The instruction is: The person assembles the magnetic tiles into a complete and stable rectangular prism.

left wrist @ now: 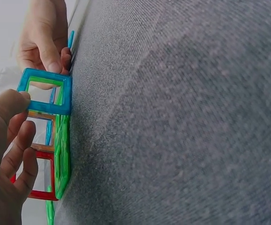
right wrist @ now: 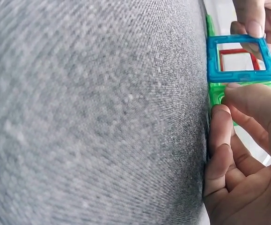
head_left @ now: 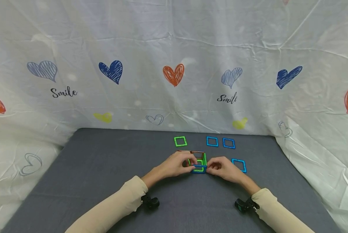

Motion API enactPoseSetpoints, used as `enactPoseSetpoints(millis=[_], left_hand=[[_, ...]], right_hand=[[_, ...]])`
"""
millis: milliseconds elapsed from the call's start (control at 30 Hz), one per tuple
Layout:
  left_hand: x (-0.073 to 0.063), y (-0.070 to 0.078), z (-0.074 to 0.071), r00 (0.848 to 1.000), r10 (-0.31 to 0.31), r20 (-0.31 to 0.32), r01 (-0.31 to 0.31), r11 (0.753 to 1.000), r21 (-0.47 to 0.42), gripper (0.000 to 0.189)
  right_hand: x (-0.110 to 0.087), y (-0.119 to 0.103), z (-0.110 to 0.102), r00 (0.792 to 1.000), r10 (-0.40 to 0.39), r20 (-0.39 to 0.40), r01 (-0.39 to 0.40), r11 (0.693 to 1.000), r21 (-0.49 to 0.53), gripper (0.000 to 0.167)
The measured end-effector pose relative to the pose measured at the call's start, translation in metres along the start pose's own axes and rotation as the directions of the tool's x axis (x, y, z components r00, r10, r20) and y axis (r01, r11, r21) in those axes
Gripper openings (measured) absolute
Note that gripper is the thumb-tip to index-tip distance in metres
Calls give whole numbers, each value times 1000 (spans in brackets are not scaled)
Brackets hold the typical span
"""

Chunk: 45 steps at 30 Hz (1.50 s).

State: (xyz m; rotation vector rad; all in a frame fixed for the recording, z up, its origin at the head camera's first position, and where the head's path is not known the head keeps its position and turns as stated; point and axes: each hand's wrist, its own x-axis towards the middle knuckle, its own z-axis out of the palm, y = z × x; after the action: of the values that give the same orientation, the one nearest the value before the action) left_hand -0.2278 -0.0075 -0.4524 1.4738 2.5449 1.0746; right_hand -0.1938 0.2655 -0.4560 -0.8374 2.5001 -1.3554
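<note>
Pinching a blue, square, hollow-framed plastic tile, a person's left hand holds it at the near side of a small box of green and reddish plastic frames, seen in the head view on a dark grey, fabric-covered bench. The right hand, fingers bent, is at the box's right side. A loose green square frame lies beyond the box, with two loose blue square frames side by side farther right; a third loose blue frame lies just past the right hand. Beige sleeves cover the forearms, and a white curtain printed with hearts hangs behind.

In the left wrist view, the left grip is clamped on the blue tile's upper edge, near its left corner. Behind the tile are an orange frame and a red frame, next to green frames along the bench.

In the right wrist view, the right thumb and forefinger lie at the box's green side, just beside the blue tile; whether that grip pinches the green frame or merely touches it cannot be told. Red framing shows through the tile's opening.
</note>
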Motion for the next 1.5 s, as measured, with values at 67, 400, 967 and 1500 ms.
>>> enactPoseSetpoints(millis=[67,400,967,1500], left_hand=[[-1,0,-1,1000,-4,3,4,1000,-2,14],[-13,-3,-11,1000,-17,-18,17,999,-41,16],[-65,-29,-51,997,-36,-75,31,998,-62,11],[-55,-55,-65,986,-123,-114,118,992,-54,37]], right_hand=[[0,-1,0,1000,0,2,0,1000,1,7],[0,-2,0,1000,5,0,-5,1000,-7,7],[0,0,2,1000,6,4,-6,998,-64,8],[0,1,-1,999,-31,23,32,999,-29,6]])
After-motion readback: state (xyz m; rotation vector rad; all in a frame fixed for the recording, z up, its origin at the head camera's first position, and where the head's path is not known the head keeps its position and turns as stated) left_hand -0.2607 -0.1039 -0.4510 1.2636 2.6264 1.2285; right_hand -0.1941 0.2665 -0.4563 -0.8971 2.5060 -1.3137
